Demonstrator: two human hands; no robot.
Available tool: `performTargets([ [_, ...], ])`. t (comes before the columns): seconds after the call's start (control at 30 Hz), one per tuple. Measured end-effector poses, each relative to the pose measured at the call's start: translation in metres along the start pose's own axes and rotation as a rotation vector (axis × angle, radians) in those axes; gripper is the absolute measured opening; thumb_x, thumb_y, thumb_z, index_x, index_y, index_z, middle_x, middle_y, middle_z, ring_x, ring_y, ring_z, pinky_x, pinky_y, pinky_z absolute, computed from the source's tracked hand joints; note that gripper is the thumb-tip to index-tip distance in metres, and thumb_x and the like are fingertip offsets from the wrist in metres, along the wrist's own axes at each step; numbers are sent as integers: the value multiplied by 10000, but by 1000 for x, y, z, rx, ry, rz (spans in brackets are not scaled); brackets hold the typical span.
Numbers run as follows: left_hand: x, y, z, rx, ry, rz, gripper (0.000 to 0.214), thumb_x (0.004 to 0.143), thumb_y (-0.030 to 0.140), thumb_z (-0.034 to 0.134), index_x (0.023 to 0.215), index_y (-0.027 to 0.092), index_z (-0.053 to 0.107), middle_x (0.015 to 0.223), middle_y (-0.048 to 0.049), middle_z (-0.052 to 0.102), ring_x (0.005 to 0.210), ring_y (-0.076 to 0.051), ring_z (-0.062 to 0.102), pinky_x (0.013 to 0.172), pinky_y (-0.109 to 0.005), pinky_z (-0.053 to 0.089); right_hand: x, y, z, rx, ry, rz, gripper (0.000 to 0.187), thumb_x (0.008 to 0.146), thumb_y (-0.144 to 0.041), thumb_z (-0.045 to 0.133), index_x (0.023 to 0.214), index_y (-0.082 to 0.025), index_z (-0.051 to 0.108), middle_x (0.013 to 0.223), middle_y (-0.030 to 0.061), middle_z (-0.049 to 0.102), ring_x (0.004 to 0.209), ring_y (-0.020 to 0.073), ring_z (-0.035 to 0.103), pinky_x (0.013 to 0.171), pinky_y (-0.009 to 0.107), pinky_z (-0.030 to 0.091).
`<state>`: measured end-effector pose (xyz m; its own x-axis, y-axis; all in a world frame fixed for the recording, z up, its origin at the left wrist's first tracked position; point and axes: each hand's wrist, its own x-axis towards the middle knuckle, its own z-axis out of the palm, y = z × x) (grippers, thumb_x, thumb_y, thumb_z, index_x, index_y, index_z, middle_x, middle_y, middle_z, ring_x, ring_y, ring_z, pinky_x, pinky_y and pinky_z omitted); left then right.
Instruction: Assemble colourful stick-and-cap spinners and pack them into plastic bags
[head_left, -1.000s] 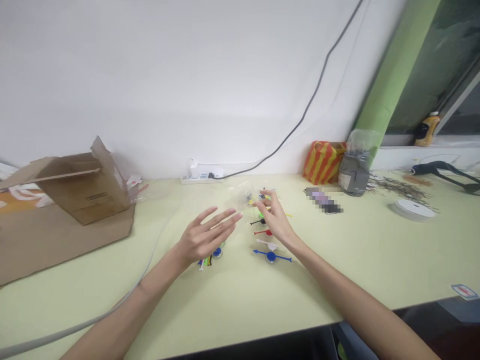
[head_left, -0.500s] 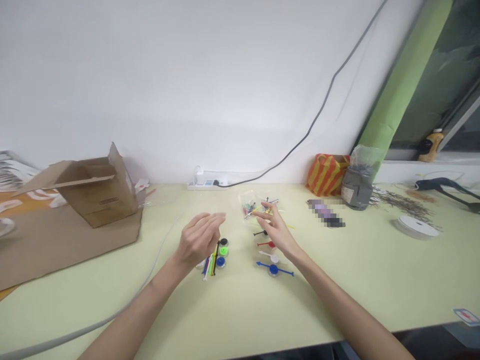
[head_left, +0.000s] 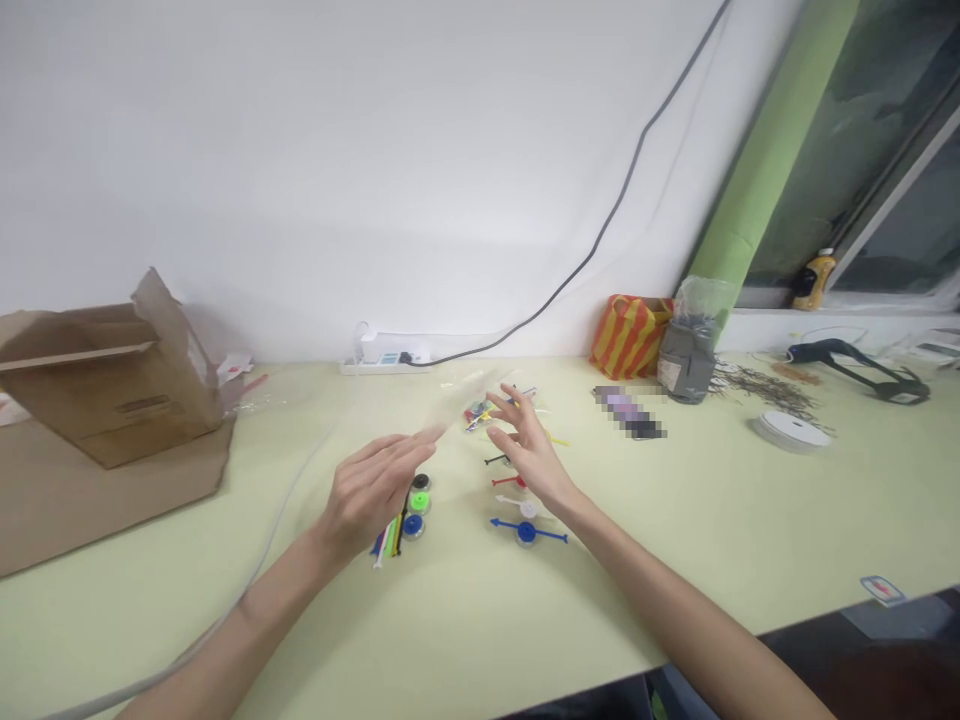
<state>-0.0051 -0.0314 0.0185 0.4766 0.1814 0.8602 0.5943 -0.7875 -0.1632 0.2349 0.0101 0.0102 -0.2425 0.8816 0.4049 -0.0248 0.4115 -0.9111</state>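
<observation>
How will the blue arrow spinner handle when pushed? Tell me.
The blue arrow spinner looks like thin plastic, probably very light. Lying flat on the smooth table, it would likely slide, not tip. Its slim arrow may swing about the round hub.

Two hands meet at the centre of the frame, the left hand (head_left: 367, 492) and the right hand (head_left: 531, 452). Four spinners (head_left: 527, 531) lie in a column under the right one: black, red, white and blue. Three discs (head_left: 419, 500) sit by the left one, black, green and blue, beside one bundle of sticks (head_left: 388, 540) too tight to count. One clear bag (head_left: 478, 410) lies above them. One box (head_left: 112, 390) stands at left, one power strip (head_left: 386, 352) at upper centre, and one striped bag (head_left: 628, 335) and one tape roll (head_left: 787, 430) at right.
</observation>
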Motion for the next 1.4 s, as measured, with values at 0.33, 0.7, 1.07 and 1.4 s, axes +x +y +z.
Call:
performTargets([
  [0.33,-2,3,4,-14,33,-27,291,875,8,557,1054,228,622,992,-54,789,803,-163,759,699,-257,610,3,-5,-1,248,-18,140,720,825,-342,706,1476,-311,399,1512,70,465,1302,254,510,1072,482,433],
  [0.7,-1,4,8,51,32,-48,696,924,58,575,1524,272,295,1052,-39,787,980,-184,754,859,-329,629,1,-1,2,269,-15,138,622,772,-285,720,1356,-288,506,1428,70,550,1313,253,503,1042,459,467],
  [1.07,-15,-1,17,70,172,-273,560,895,122,659,1400,248,455,1035,-43,768,886,-185,765,814,-319,630,-3,-2,-1,67,-38,212,442,765,-210,591,1206,-218,595,973,41,668,899,206,620,710,309,491],
  [1.4,-10,0,12,-37,148,-369,174,943,113,539,1090,205,535,871,-21,665,825,-155,666,748,-287,546,-3,1,-1,107,-143,160,536,791,-256,620,1313,-224,504,786,-22,565,728,165,529,640,277,399],
])
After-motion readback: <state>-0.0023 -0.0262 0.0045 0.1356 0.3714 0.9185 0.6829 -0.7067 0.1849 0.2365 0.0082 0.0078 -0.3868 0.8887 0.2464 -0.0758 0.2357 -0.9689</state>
